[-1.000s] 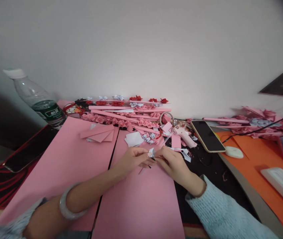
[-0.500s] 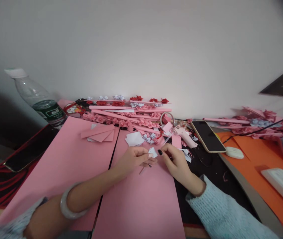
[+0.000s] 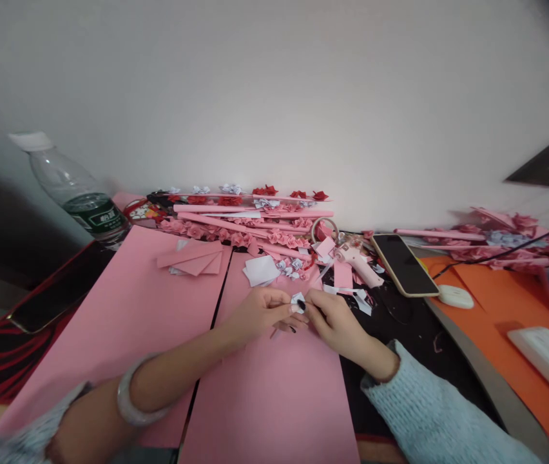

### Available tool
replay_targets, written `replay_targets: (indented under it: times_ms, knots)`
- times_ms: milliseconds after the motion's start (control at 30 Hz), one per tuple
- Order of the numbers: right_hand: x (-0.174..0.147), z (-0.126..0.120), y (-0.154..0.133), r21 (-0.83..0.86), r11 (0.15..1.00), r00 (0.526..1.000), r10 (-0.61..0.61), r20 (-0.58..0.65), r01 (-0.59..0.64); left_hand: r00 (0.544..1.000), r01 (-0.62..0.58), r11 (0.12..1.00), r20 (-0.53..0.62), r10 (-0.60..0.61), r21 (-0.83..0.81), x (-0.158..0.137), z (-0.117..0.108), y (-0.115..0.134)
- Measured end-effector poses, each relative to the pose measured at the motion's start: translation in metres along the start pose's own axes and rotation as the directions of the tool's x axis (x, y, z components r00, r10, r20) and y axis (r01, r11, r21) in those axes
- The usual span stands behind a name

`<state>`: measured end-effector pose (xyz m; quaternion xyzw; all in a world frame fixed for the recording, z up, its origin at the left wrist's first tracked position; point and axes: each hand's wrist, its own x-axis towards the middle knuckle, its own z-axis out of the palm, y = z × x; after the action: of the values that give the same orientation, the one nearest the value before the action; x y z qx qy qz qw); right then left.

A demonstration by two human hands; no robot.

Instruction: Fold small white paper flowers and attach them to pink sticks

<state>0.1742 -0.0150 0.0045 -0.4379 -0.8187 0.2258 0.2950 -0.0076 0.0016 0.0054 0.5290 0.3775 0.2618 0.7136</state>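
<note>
A small folded piece of white paper point(image 3: 297, 298) is pinched by my left hand point(image 3: 267, 309) between thumb and fingers. My right hand point(image 3: 335, 320) meets it from the other side, its thumb and finger closed on the paper's right edge. A thin stick point(image 3: 275, 334) pokes out below the left fingers; what it belongs to is hidden. Both hands are just above a pink sheet point(image 3: 274, 399). Beyond them lie a stack of white paper squares point(image 3: 261, 270) and several small white paper flowers point(image 3: 291, 267).
Pink and red paper flowers with rolled stems point(image 3: 236, 227) line the wall. At right are a pink glue gun point(image 3: 359, 263), a tape roll point(image 3: 323, 223), a phone point(image 3: 403, 264) and a white mouse point(image 3: 455, 296). Folded pink papers point(image 3: 197, 259) and a water bottle point(image 3: 81, 193) are at left.
My right hand has moved left and closed on the white paper held by my left hand. The paper now looks more folded. My left hand has barely moved.
</note>
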Motion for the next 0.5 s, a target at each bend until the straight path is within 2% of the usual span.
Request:
replay_targets:
  times_ms: [367, 500]
  knots:
    - [0.001, -0.0007, 0.0022, -0.001, 0.999, 0.989, 0.033, -0.141, -0.033, 0.998, -0.027, 1.0, 0.048, 0.028, -0.012, 0.001, 0.0005, -0.0014]
    - [0.0015, -0.0026, 0.0014, -0.028, 1.0, 0.991, 0.003, -0.137, -0.007, 0.996, -0.08, 0.996, -0.031, 0.08, 0.031, 0.0025, 0.0005, -0.0019]
